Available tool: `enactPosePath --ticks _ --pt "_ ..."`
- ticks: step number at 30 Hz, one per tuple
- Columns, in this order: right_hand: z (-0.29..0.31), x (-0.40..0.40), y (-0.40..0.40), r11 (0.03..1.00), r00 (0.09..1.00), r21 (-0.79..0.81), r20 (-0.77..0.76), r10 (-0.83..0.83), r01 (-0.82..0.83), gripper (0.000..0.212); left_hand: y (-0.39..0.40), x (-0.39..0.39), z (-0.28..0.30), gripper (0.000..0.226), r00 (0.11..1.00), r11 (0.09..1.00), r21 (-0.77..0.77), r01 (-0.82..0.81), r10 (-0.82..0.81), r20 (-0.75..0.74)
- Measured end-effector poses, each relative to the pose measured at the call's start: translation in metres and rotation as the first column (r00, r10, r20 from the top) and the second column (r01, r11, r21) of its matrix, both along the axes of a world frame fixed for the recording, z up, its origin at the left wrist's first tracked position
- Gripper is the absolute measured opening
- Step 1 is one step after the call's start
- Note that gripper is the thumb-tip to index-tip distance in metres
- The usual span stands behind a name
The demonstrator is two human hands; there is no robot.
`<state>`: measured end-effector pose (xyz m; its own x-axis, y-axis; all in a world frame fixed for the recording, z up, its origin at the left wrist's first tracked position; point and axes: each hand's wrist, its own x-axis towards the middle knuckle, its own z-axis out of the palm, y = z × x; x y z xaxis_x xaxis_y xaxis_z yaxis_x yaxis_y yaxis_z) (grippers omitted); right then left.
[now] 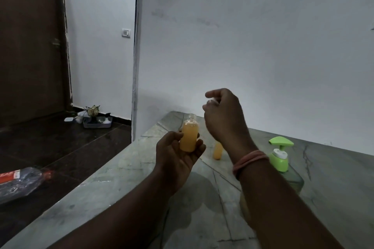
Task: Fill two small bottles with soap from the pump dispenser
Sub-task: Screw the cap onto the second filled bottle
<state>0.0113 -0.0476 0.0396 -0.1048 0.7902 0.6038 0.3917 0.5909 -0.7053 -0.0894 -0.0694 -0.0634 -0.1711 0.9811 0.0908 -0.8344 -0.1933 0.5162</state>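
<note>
Holding the filled bottle [189, 137] upright in curled fingers, the left hand [178, 155] keeps its open neck just below the right hand [222, 117]. That hand hovers above with fingers curled around something blurred, perhaps a cap; I cannot tell. Beyond the right wrist stands the second bottle [218, 150], with the pump dispenser [281, 154] to its right.

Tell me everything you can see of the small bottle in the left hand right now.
The small bottle is clear, plastic by its look, round-shouldered with a threaded neck. No cap is on it. Orange-yellow soap fills it to about the shoulder. It stands nearly upright above the stone counter, held in the left hand, whose thumb and fingers curl round its lower half. The right hand hovers beside its mouth, apart from it.
</note>
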Motion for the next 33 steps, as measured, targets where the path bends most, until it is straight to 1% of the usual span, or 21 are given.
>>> enactPosePath --ticks 3,6,9,11,14,18,22,24,26,28,30,31,33 --pt "0.006 0.004 0.001 0.995 0.995 -0.039 0.034 0.093 -0.092 0.01 -0.002 0.003 0.001 0.062 0.998 0.998 0.016 0.055 -0.055 -0.017" --pt "0.013 0.01 -0.001 0.989 0.988 -0.054 0.054 0.142 -0.139 0.002 -0.003 0.005 0.002 0.061 0.991 0.99 0.046 0.133 -0.132 -0.037" --pt "0.021 0.019 0.0 0.973 0.98 -0.122 0.021 0.199 -0.195 0.006 -0.004 0.007 0.002 0.058 0.979 0.978 0.061 0.202 -0.199 -0.053" --pt "0.023 0.023 0.001 0.959 0.972 -0.169 0.009 0.233 -0.228 0.008 -0.005 0.007 0.003 0.056 0.975 0.974 0.056 0.218 -0.215 -0.063" --pt "0.024 0.026 0.002 0.951 0.966 -0.188 0.025 0.256 -0.247 0.012 -0.004 0.007 0.003 0.056 0.975 0.974 0.059 0.218 -0.214 -0.061" --pt "0.026 0.028 0.001 0.947 0.941 -0.19 0.174 0.291 -0.257 0.021 -0.003 0.004 0.002 0.056 0.974 0.974 0.066 0.217 -0.212 -0.075" --pt "0.028 0.032 0.0 0.954 0.924 -0.189 0.263 0.277 -0.232 0.021 0.0 0.005 0.0 0.054 0.971 0.971 0.065 0.232 -0.228 -0.065" --pt "0.029 0.036 -0.001 0.964 0.913 -0.171 0.322 0.25 -0.204 0.019 0.0 0.006 -0.001 0.048 0.964 0.964 0.067 0.256 -0.249 -0.091" --pt "0.03 0.037 -0.001 0.981 0.88 -0.131 0.436 0.187 -0.144 0.017 -0.001 0.008 -0.002 0.044 0.951 0.956 0.056 0.287 -0.278 -0.135" --pt "0.032 0.037 -0.003 0.994 0.818 -0.083 0.564 0.111 -0.078 0.014 -0.001 0.009 -0.003 0.048 0.941 0.948 0.048 0.313 -0.303 -0.153" --pt "0.035 0.037 -0.004 0.997 0.771 -0.076 0.634 0.065 -0.021 0.007 -0.001 0.009 -0.004 0.053 0.933 0.942 0.048 0.331 -0.319 -0.166" --pt "0.037 0.038 -0.004 0.998 0.751 -0.067 0.659 0.03 0.019 0.019 -0.001 0.009 -0.004 0.053 0.928 0.938 0.048 0.342 -0.329 -0.176" --pt "0.037 0.04 -0.005 0.992 0.722 -0.025 0.688 -0.073 0.124 0.053 -0.001 0.008 -0.003 0.048 0.92 0.933 0.055 0.355 -0.339 -0.196"
